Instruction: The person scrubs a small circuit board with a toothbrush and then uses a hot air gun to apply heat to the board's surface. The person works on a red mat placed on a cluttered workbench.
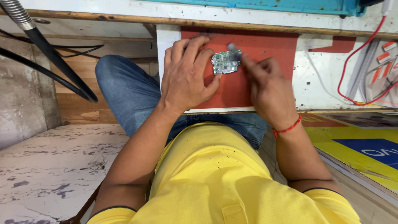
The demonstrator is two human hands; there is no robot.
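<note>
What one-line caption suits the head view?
Left hand steadies a small circuit board on a red mat while the right hand works it with a blurred tool.

The circuit board (226,62) looks hard and green, studded with small shiny metal parts. It lies on a matt red mat (265,45) that seems rubbery and smooth. The table (315,83) under it is painted white, scuffed and speckled, with a worn wooden edge. The hose (16,14) at top left is ribbed, glossy metal. The red cable (352,62) is smooth plastic.
</note>
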